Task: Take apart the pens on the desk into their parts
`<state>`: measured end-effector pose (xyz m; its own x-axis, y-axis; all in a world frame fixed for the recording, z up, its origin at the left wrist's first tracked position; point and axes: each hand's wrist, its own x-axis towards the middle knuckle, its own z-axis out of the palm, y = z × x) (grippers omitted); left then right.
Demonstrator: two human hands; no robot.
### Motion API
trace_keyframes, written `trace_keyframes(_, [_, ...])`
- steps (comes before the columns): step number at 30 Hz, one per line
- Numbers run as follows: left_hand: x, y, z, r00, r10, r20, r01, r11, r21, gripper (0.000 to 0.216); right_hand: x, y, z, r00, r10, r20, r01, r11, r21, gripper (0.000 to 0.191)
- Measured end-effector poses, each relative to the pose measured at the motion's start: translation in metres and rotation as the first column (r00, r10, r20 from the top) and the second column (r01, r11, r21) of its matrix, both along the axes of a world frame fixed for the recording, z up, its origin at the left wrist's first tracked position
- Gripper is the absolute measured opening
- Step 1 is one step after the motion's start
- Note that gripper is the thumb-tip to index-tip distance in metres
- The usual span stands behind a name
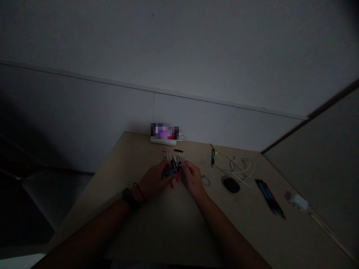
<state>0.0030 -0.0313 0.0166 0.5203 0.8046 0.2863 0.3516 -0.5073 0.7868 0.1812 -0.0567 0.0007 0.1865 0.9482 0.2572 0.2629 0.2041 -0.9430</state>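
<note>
Right of the right hand (192,177), mouse (231,184) and cable (238,173) obstruct, with room on their near side.

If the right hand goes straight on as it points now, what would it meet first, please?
Most likely, the right hand would first meet the small pen parts; depth is unclear, so it might pass above them.
</note>
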Motion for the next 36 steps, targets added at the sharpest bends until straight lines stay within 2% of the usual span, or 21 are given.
trace_keyframes(7, [-0.0004,0.0003,-0.0003,1.0,0.016,-0.012,-0.016,0.999,0.037,0.021,-0.0006,-0.0004,-0.0007,1.0,0.009,-0.025,-0.01,0.999,-0.042,0.05])
trace_keyframes(13, [0.001,0.0021,-0.0006,0.996,-0.009,-0.084,0.011,1.0,0.026,0.041,0.001,0.0015,-0.006,1.0,0.024,-0.018,-0.024,0.998,-0.053,0.05])
trace_keyframes(18, [0.0008,0.0013,-0.0005,0.999,-0.022,-0.038,0.022,1.0,-0.009,0.023,0.0001,0.0016,-0.0059,0.999,0.035,-0.028,-0.036,0.997,-0.061,0.051])
trace_keyframes(21, [0.0004,0.0008,-0.0011,1.0,0.02,-0.021,-0.021,1.0,-0.02,0.028,-0.001,0.0016,-0.0048,0.999,0.046,-0.03,-0.047,0.997,-0.059,0.052])
trace_keyframes(27, [-0.0001,0.0014,-0.0015,0.998,0.055,-0.043,-0.054,0.999,0.006,0.019,-0.0031,0.0016,-0.0005,0.999,0.045,0.024,-0.044,0.998,-0.033,0.053])
trace_keyframes(32, [0.0,0.0015,-0.0002,0.999,0.015,-0.052,-0.015,1.0,0.011,0.02,-0.0045,0.0004,0.0022,0.998,0.056,0.009,-0.056,0.997,-0.056,0.053])
trace_keyframes(36, [0.001,0.0022,-0.0007,0.996,-0.012,-0.091,0.014,0.999,0.03,0.032,-0.0048,0.0008,0.001,0.998,0.061,-0.003,-0.061,0.995,-0.078,0.053])
